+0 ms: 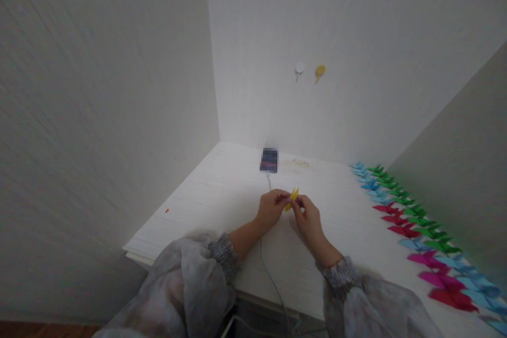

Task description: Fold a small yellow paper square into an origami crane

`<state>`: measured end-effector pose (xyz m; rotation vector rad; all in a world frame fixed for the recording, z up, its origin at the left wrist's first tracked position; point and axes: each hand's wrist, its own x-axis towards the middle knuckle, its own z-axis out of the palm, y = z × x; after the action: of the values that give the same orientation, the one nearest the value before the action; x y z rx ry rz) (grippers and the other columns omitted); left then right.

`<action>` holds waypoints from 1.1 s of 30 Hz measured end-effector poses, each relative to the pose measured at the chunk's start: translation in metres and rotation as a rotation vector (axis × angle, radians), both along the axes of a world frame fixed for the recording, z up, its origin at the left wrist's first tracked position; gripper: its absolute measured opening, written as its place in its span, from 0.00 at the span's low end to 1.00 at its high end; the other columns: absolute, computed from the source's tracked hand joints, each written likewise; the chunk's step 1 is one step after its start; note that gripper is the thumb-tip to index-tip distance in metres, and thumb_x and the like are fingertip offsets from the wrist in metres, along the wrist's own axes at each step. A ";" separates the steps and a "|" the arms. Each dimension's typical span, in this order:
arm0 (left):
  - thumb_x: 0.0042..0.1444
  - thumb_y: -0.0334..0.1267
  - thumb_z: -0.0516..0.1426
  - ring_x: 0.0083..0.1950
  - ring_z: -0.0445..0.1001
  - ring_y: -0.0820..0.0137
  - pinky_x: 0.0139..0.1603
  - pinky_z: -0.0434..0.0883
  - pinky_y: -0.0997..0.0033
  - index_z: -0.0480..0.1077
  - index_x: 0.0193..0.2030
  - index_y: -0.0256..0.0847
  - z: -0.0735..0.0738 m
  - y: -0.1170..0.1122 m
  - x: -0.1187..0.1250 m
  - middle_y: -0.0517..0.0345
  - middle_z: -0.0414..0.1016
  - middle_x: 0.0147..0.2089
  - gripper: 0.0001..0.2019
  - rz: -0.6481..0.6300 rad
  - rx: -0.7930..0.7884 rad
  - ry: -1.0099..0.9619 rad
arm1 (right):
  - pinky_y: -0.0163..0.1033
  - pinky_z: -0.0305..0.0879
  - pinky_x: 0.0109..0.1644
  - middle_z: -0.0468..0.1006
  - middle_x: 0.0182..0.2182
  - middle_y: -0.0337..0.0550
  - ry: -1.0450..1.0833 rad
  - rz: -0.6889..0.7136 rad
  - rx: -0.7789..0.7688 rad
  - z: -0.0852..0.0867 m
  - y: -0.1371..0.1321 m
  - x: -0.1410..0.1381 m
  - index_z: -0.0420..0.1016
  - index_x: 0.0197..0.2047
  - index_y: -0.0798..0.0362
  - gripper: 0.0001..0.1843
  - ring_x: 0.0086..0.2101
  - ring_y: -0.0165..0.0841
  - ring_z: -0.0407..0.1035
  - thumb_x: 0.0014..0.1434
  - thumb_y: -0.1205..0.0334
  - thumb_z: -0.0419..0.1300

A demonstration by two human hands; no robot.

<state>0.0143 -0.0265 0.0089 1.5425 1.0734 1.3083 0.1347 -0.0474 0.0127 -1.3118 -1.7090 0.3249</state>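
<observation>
A small folded piece of yellow paper (293, 197) is pinched between both my hands above the middle of the white table (206, 195). My left hand (271, 207) grips its left side with fingers closed. My right hand (308, 217) holds its right side, fingers also closed on the paper. Both wrists show grey patterned cuffs and loose pale sleeves.
Two rows of folded paper shapes in blue, green, red and magenta (412, 227) line the table's right edge along the wall. A dark device (269, 160) lies at the back, its cable (273, 280) running toward me. A tiny red speck (167, 210) sits left. Two wall hooks (309, 71).
</observation>
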 end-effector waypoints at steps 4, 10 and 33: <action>0.44 0.36 0.55 0.30 0.68 0.75 0.34 0.66 0.75 0.68 0.30 0.38 0.000 0.001 -0.001 0.60 0.71 0.28 0.06 -0.032 -0.012 0.008 | 0.35 0.59 0.30 0.66 0.22 0.39 0.041 0.068 -0.038 0.001 0.002 0.005 0.64 0.26 0.54 0.08 0.25 0.31 0.62 0.52 0.61 0.49; 0.45 0.33 0.54 0.29 0.66 0.77 0.32 0.65 0.77 0.66 0.30 0.36 0.004 0.001 -0.004 0.61 0.67 0.27 0.04 -0.165 -0.049 -0.043 | 0.35 0.61 0.31 0.68 0.23 0.39 0.182 0.265 -0.163 0.000 0.007 0.014 0.65 0.27 0.53 0.07 0.27 0.31 0.63 0.51 0.60 0.50; 0.43 0.36 0.55 0.30 0.68 0.75 0.35 0.66 0.73 0.67 0.30 0.36 -0.001 0.004 -0.003 0.59 0.70 0.28 0.07 -0.154 -0.107 -0.149 | 0.36 0.63 0.32 0.70 0.23 0.39 0.350 0.245 -0.219 0.002 0.003 0.011 0.68 0.28 0.54 0.09 0.27 0.31 0.65 0.49 0.57 0.54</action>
<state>0.0113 -0.0221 0.0081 1.3960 0.8980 1.2197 0.1459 -0.0445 0.0148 -1.1167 -1.5636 0.8537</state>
